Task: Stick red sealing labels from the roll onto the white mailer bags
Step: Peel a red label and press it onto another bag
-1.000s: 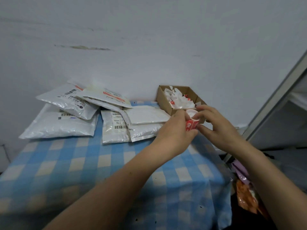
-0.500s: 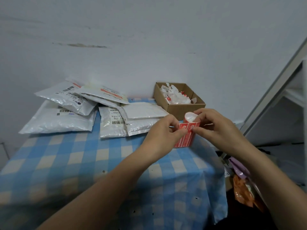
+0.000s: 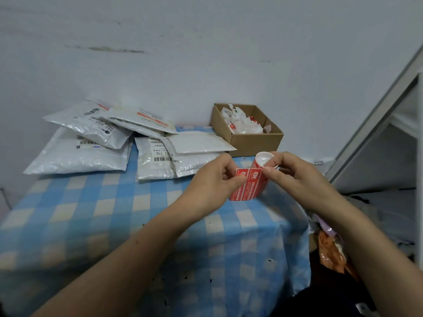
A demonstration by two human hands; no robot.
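One label roll in left hand and right hand; about seven bags.

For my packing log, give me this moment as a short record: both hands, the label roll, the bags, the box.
left hand: pinches the red label at its free end
right hand: holds the label roll above the table
white mailer bags: piled at the far side, neither hand touching them
cardboard box: open, right of the bags, white scraps inside
table: blue checked cloth
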